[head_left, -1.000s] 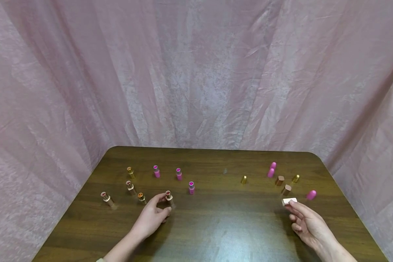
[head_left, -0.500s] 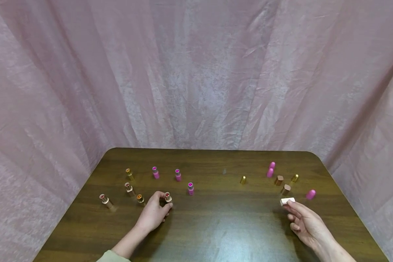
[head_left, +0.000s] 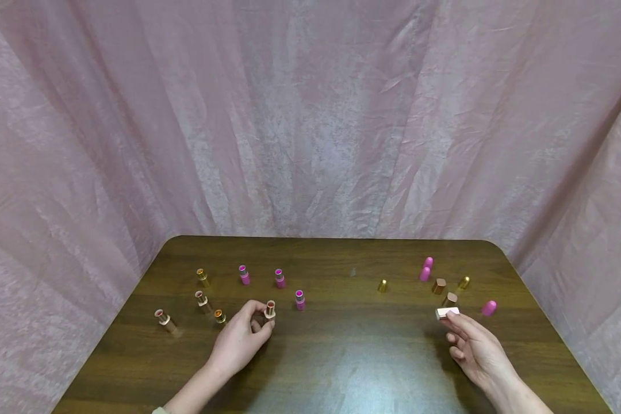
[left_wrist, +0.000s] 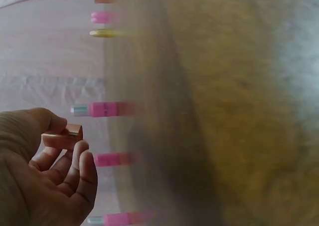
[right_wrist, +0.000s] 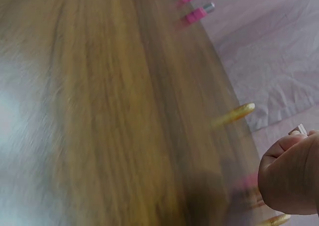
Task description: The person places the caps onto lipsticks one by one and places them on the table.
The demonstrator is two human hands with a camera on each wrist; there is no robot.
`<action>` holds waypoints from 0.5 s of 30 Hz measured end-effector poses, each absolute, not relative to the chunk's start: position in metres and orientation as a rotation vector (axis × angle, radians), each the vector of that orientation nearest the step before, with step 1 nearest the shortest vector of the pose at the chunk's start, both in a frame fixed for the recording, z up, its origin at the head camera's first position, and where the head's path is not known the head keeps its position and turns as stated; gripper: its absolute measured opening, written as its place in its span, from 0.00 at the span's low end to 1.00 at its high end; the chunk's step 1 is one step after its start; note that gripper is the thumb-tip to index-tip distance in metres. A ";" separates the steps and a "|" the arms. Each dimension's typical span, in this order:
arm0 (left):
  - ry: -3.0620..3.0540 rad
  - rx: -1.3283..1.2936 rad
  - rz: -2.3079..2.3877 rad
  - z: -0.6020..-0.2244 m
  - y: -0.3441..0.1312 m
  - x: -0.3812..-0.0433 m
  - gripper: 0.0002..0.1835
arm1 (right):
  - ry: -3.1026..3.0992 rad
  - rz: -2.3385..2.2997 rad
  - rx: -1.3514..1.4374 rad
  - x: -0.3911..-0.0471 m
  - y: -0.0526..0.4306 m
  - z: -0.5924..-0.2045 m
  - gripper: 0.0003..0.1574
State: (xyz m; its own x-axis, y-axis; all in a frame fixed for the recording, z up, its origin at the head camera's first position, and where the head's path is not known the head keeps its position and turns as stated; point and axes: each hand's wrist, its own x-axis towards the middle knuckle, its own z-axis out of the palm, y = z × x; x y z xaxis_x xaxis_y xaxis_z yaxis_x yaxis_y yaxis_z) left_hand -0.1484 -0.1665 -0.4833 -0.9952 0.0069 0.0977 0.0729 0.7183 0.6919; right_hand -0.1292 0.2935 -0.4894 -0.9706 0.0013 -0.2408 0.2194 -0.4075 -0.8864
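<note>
- Relation of note: the rose-gold lipstick tube [head_left: 270,309] and the white-looking cap [head_left: 447,313] were well apart, one on each side of the bench [head_left: 362,345], the cap to the right of the tube.
- Left hand [head_left: 238,342]: thumb and fingers pinched the lipstick tube, its reddish open end uppermost. Long axis close to upright; whether the base touched the wood could not be told.
- Right hand [head_left: 478,348]: the cap was grasped between thumb and fingertips. Its long axis ran roughly sideways, crosswise to the tube's. Which end was hollow could not be made out.
- Nearer hand: each piece was already in the fingers of the hand on its own side.
- Nearest neighbour, left: a magenta tube [head_left: 300,300] stood near the held one, to its right. Two more magenta tubes [head_left: 279,279] [head_left: 244,275] stood farther back.
- Nearest neighbours, right: a brown cap [head_left: 450,299] just behind the held one, and a pink cap [head_left: 489,308] off to its right.
- Surface: dark brown wood grain, with a pale glare patch in front.
- Room: pink crushed curtain [head_left: 310,121] hung behind the bench and along both sides.
</note>
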 end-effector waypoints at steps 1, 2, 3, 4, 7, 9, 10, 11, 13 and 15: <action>-2.820 -0.084 -1.136 -0.481 -0.166 -0.148 0.11 | 1.625 -2.523 0.307 -0.130 0.292 -0.488 0.13; -2.807 -0.105 -1.124 -0.478 -0.165 -0.148 0.11 | 1.618 -2.535 0.305 -0.131 0.290 -0.487 0.12; -2.796 -0.134 -1.108 -0.476 -0.164 -0.149 0.11 | 1.608 -2.547 0.302 -0.131 0.288 -0.486 0.12; -2.785 -0.166 -1.093 -0.474 -0.163 -0.149 0.11 | 1.601 -2.558 0.300 -0.132 0.286 -0.484 0.12; -2.752 -0.271 -1.038 -0.468 -0.160 -0.150 0.12 | 1.570 -2.596 0.299 -0.134 0.279 -0.481 0.13; -2.734 -0.336 -1.008 -0.465 -0.158 -0.151 0.12 | 1.544 -2.623 0.304 -0.136 0.274 -0.478 0.12; -2.728 -0.367 -1.000 -0.464 -0.157 -0.152 0.12 | 1.535 -2.635 0.308 -0.137 0.271 -0.477 0.12; -2.724 -0.394 -0.993 -0.463 -0.155 -0.153 0.12 | 1.524 -2.649 0.310 -0.138 0.268 -0.476 0.12; -2.716 -0.434 -0.976 -0.461 -0.152 -0.155 0.13 | 1.504 -2.672 0.311 -0.139 0.262 -0.474 0.10; -2.714 -0.455 -0.962 -0.460 -0.149 -0.157 0.14 | 1.488 -2.693 0.308 -0.141 0.256 -0.473 0.10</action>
